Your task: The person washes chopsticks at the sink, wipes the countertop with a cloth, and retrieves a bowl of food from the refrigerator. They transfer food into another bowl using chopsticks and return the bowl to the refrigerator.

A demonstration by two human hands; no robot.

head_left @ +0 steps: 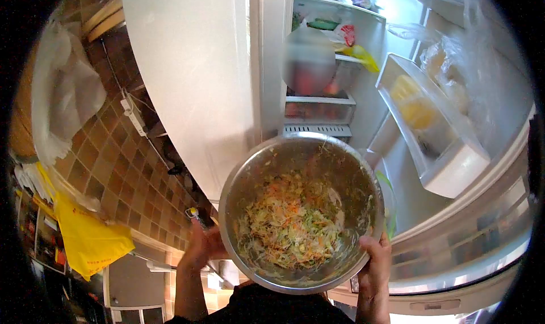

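Observation:
A large stainless steel mixing bowl (372,196) is held up in front of my body, tilted so its inside faces me. Shredded vegetables (292,222), pale green with orange strips, cover its bottom, and bits cling to the wall. My right hand (374,261) grips the bowl's right side, thumb over the rim, the other fingers mostly hidden. Against the lower left side lies my left hand (205,245), its fingers partly hidden behind the bowl. Just beyond the bowl is an open refrigerator (355,80) with shelves and bagged food.
The fridge door's white bin (454,168) juts out at right, with plastic bags (448,63) above it. A white door panel (193,68) stands at left. A blurred grey rounded shape (309,60) is at the shelves. A yellow bag (93,239) hangs lower left.

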